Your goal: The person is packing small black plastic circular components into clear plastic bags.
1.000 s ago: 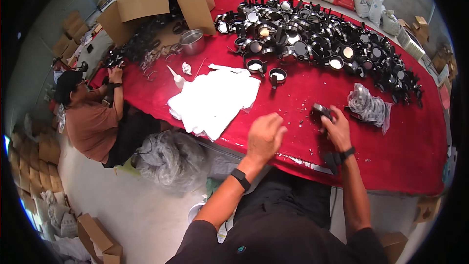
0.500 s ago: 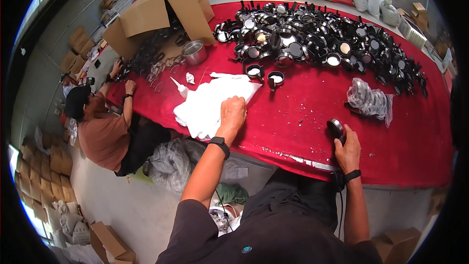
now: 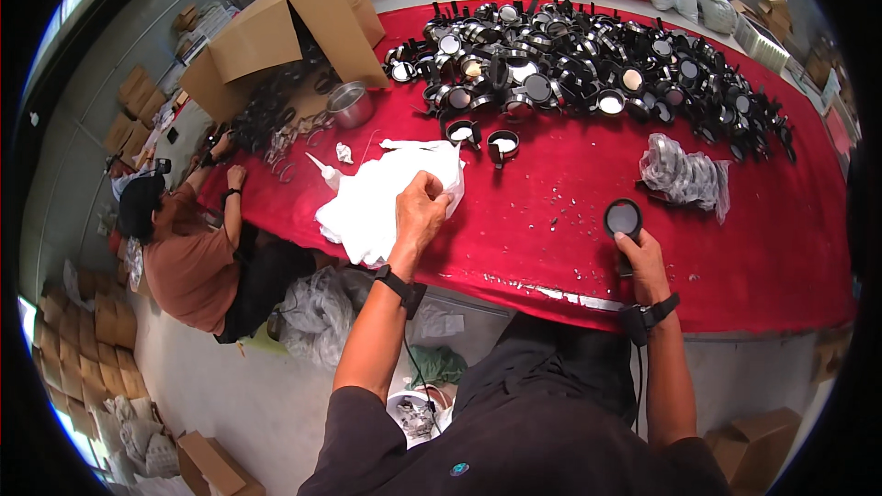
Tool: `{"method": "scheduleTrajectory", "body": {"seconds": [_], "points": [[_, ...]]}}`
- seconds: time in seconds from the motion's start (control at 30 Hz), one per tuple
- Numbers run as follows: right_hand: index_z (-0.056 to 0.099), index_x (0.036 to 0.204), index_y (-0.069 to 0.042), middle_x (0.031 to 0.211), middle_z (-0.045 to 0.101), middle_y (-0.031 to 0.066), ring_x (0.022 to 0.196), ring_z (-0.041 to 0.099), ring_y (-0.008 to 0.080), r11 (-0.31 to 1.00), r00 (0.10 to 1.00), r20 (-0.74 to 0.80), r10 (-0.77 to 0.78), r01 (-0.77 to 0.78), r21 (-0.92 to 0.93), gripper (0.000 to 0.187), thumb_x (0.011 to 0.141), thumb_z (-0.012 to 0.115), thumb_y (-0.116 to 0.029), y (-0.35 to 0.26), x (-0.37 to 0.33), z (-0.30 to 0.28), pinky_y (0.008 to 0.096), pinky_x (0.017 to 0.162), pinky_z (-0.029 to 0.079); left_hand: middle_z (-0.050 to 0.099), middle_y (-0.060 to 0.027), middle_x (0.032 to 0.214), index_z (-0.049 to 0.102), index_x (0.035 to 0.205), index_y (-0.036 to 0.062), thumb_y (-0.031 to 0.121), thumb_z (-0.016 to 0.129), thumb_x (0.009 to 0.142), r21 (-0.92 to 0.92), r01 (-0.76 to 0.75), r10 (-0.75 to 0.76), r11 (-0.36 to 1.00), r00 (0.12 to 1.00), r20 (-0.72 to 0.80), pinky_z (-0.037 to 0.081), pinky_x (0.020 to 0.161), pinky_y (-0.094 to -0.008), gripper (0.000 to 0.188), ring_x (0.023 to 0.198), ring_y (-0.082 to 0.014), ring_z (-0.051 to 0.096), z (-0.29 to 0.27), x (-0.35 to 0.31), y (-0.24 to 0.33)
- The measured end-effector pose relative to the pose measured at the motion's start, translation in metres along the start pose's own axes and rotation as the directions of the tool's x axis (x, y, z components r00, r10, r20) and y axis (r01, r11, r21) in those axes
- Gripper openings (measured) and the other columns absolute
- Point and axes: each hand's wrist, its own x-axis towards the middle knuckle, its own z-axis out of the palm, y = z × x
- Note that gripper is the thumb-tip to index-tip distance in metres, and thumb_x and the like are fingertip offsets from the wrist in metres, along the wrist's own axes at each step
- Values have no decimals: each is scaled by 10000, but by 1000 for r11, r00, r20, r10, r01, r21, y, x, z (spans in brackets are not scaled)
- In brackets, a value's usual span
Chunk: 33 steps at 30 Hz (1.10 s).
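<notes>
In my right hand [image 3: 646,262] I hold a round black part [image 3: 624,218] with a short handle, its grey disc face turned up, over the red tabletop. My left hand [image 3: 423,211] is closed at the right edge of a crumpled white cloth [image 3: 363,197], fingertips pinched on it. Just beyond the cloth stand two similar round parts, one a black-rimmed cup with a white inside [image 3: 502,144]. A large heap of such black and silver handled parts [image 3: 560,64] covers the far side of the table.
A plastic-wrapped stack of rings [image 3: 684,174] lies to the right. Left of the cloth are a white squeeze bottle [image 3: 326,171] and a metal bowl [image 3: 350,105]. An open carton [image 3: 248,46] holds dark parts. A co-worker [image 3: 188,262] sits at the left edge. Small debris dots the red cloth [image 3: 542,248].
My right hand has turned the round part so its grey face shows, and raised it slightly. My left hand has shifted its fingers on the white cloth, now pinching near its right edge.
</notes>
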Motion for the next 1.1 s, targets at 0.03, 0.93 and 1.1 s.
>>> {"method": "scheduleTrajectory", "body": {"seconds": [0.03, 0.93, 1.1], "points": [[657, 1195, -29, 875, 660, 13, 743, 647, 185, 958, 984, 162, 72, -114, 264, 335, 993, 762, -276, -12, -4, 2, 344, 696, 542, 740, -88, 777, 775, 927, -11, 138, 818, 867, -3, -2, 2, 1000, 1000, 9, 564, 679, -336, 166, 710, -180, 700, 2, -1, 4], [632, 1320, -3, 1198, 727, 107, 1078, 768, 297, 482, 880, 464, 97, -450, 752, 378, 1050, 716, -254, -46, 35, 151, 363, 735, 654, 722, -51, 938, 730, 1118, -2, 248, 685, 1094, -676, 173, -133, 717, 985, 111, 646, 776, -341, 255, 860, -161, 730, -14, -14, 31], [617, 1368, -15, 1264, 723, 121, 1050, 760, 218, 615, 953, 300, 52, -267, 742, 426, 1043, 730, -267, -64, 34, 129, 328, 743, 648, 707, -46, 980, 670, 1180, 29, 227, 646, 1110, -707, 302, -137, 640, 950, 282, 639, 806, -337, 211, 892, -165, 734, -3, -25, 40]]}}
